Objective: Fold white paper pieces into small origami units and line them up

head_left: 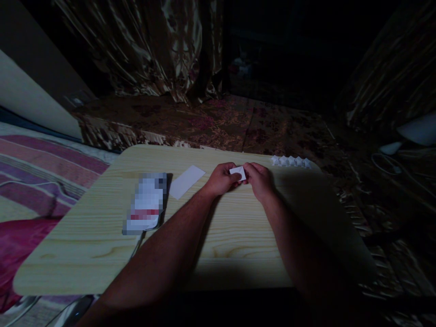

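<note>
A small folded piece of white paper (239,171) is held between my two hands above the far part of the wooden table. My left hand (223,178) pinches its left side, the thumb lying over the front. On the right edge, the fingers of my right hand (257,176) are closed on the same paper; some fingertips are hidden behind it. To the left of my hands lies a flat white paper strip (187,181). Several folded white paper stars (291,161) stand in a row by the table's far right edge.
A phone-like object (146,202), blurred out, lies on the left of the wooden table (238,245), with a cable (137,245) running from its lower end. Patterned curtains hang behind. A striped bed cover (44,168) is at the left, a white lamp-like shape (418,129) at the right.
</note>
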